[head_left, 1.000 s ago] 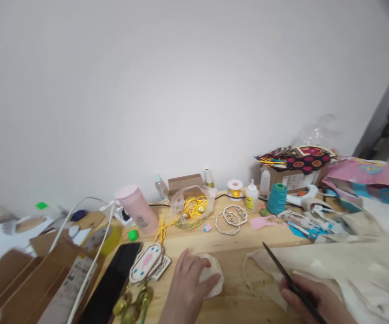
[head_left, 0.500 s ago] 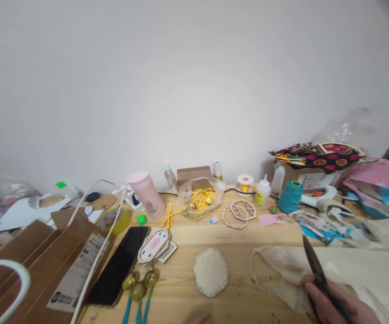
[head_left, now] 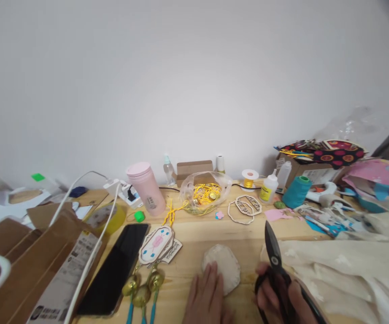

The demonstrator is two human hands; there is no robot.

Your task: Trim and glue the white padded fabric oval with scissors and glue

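A cream, round fabric-covered piece (head_left: 227, 265) with a slightly wavy edge lies on the wooden table. My left hand (head_left: 207, 292) rests flat on its lower left part, fingers stretched out. In my right hand (head_left: 287, 299) is a pair of black scissors (head_left: 274, 258), blades together and pointing up and away. Cream fabric (head_left: 346, 265) spreads over the table just right of the scissors. Left of my left hand lies a stack of decorated tags (head_left: 157, 245) with yellow cord, and below it are brass bells (head_left: 142, 293) with teal cords.
A black phone (head_left: 116, 270) and an open cardboard box (head_left: 59, 265) with a white cable are on the left. Along the back stand a pink tumbler (head_left: 147, 189), a plastic bag (head_left: 206, 191) of yellow cord, a glue bottle (head_left: 268, 188) and a teal thread cone (head_left: 297, 191).
My left hand has come up from the bottom edge onto the round piece. My right hand has lifted the scissors off the cream fabric and moved left. The view has shifted slightly.
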